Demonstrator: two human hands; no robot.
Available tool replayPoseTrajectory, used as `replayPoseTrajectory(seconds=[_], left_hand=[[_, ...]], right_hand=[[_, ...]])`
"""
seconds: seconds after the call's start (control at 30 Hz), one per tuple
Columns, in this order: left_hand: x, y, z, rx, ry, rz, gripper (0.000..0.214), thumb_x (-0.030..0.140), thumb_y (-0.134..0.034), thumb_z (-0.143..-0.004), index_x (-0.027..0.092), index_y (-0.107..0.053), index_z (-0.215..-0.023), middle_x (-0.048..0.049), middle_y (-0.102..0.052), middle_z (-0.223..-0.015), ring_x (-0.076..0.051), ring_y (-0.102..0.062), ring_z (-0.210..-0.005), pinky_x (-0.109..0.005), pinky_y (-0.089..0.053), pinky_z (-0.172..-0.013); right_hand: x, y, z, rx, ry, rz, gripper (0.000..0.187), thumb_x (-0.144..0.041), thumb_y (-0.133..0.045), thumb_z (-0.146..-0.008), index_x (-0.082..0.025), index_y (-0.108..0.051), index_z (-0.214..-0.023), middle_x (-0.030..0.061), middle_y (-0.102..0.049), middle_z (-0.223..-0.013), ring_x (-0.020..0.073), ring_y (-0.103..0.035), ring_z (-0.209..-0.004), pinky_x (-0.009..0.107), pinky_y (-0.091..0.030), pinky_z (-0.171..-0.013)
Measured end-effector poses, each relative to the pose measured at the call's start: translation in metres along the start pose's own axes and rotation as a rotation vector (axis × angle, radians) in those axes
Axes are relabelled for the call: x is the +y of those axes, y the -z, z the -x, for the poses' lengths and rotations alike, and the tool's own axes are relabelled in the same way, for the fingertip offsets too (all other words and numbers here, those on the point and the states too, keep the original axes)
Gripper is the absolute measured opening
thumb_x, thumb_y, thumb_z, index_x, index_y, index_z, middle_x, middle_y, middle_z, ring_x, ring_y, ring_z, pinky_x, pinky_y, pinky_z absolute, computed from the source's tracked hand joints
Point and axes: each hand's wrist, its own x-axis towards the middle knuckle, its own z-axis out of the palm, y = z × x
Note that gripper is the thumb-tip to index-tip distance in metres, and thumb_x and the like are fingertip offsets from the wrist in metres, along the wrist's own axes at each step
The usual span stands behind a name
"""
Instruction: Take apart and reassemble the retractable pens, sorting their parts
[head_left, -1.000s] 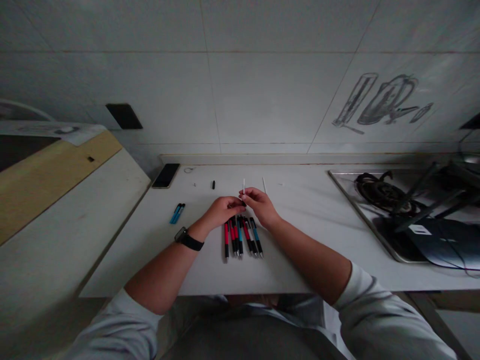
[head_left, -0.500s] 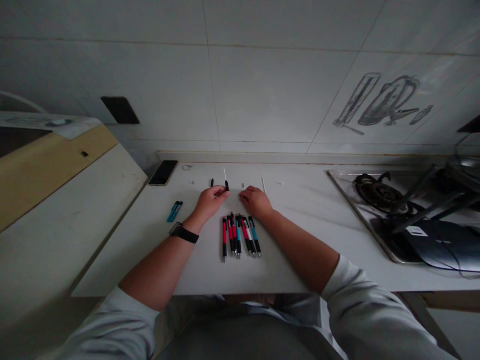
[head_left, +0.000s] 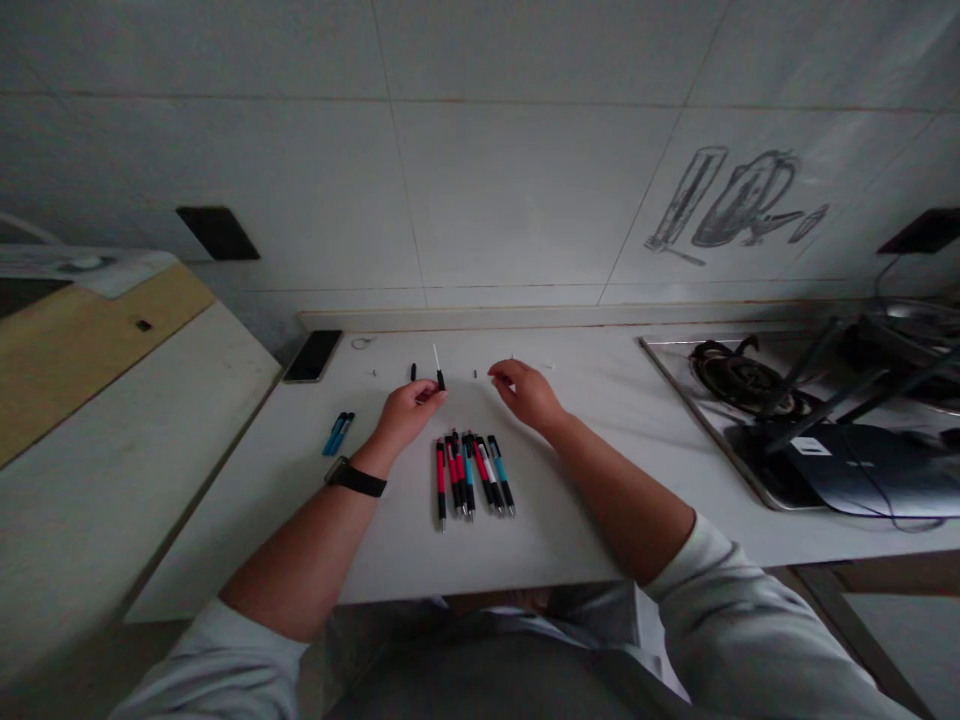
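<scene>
A row of several red, blue and black click pens [head_left: 472,475] lies on the white counter [head_left: 600,500] in front of me. My left hand [head_left: 405,412], with a black watch [head_left: 355,478] on its wrist, pinches a thin white refill with a black tip [head_left: 438,368] and holds it upright just beyond the row. My right hand [head_left: 531,392] hovers to the right of it with its fingertips drawn together; what they hold, if anything, is too small to see. A small black cap [head_left: 413,371] and tiny loose parts [head_left: 475,374] lie between the hands, towards the wall.
Two blue pen pieces [head_left: 336,432] lie left of my left hand. A dark phone [head_left: 313,355] rests at the counter's back left corner. A gas stove [head_left: 742,385] with a dark flat object [head_left: 870,470] on it fills the right. A yellow-topped surface [head_left: 82,340] stands at the left.
The hands have parted. My left hand carried the refill with the black tip to the left. My right hand rested on the counter, then lifted and moved slightly right.
</scene>
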Motion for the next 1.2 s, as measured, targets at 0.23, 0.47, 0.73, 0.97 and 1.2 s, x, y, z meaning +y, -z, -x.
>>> replayPoseTrajectory(seconds=[0.23, 0.47, 0.73, 0.97, 1.2], left_hand=[[-0.005, 0.000, -0.001, -0.010, -0.024, -0.014, 0.034, 0.050, -0.068, -0.083, 0.018, -0.073, -0.094, -0.0053, -0.076, -0.092, -0.020, -0.067, -0.084, -0.031, -0.052, -0.083], [-0.010, 0.000, -0.002, -0.027, -0.023, -0.030, 0.034, 0.051, -0.068, -0.084, 0.019, -0.074, -0.096, -0.0053, -0.076, -0.093, -0.021, -0.068, -0.086, -0.032, -0.051, -0.082], [-0.006, -0.001, 0.000, -0.051, -0.026, -0.035, 0.035, 0.051, -0.068, -0.084, 0.020, -0.074, -0.098, -0.0058, -0.077, -0.095, -0.021, -0.068, -0.087, -0.032, -0.052, -0.081], [-0.003, -0.002, 0.002, -0.069, -0.037, -0.023, 0.033, 0.049, -0.069, -0.084, 0.019, -0.074, -0.096, -0.0059, -0.077, -0.095, -0.021, -0.068, -0.086, -0.032, -0.052, -0.082], [-0.001, -0.002, 0.002, -0.081, -0.030, -0.016, 0.034, 0.051, -0.070, -0.082, 0.019, -0.073, -0.094, -0.0052, -0.076, -0.092, -0.021, -0.068, -0.085, -0.032, -0.052, -0.080]], right_hand=[[0.091, 0.070, 0.000, 0.417, -0.318, -0.003, 0.026, -0.030, -0.050, -0.094, -0.018, -0.069, -0.107, 0.0109, -0.074, -0.097, 0.0222, -0.066, -0.088, 0.035, -0.050, -0.085], [0.133, 0.063, 0.009, 0.246, -0.465, 0.186, 0.020, -0.024, -0.059, -0.088, -0.018, -0.074, -0.100, 0.0108, -0.076, -0.098, 0.0215, -0.066, -0.089, 0.033, -0.048, -0.087], [0.147, 0.052, 0.009, 0.087, -0.414, 0.361, 0.022, -0.026, -0.064, -0.088, -0.020, -0.081, -0.101, 0.0109, -0.074, -0.105, 0.0215, -0.065, -0.096, 0.033, -0.048, -0.092], [0.148, 0.051, 0.009, 0.076, -0.398, 0.381, 0.021, -0.027, -0.066, -0.088, -0.020, -0.081, -0.102, 0.0118, -0.074, -0.106, 0.0224, -0.065, -0.099, 0.035, -0.049, -0.093], [0.141, 0.054, 0.011, 0.080, -0.424, 0.326, 0.021, -0.027, -0.068, -0.087, -0.021, -0.080, -0.103, 0.0108, -0.074, -0.107, 0.0220, -0.066, -0.100, 0.035, -0.049, -0.095]])
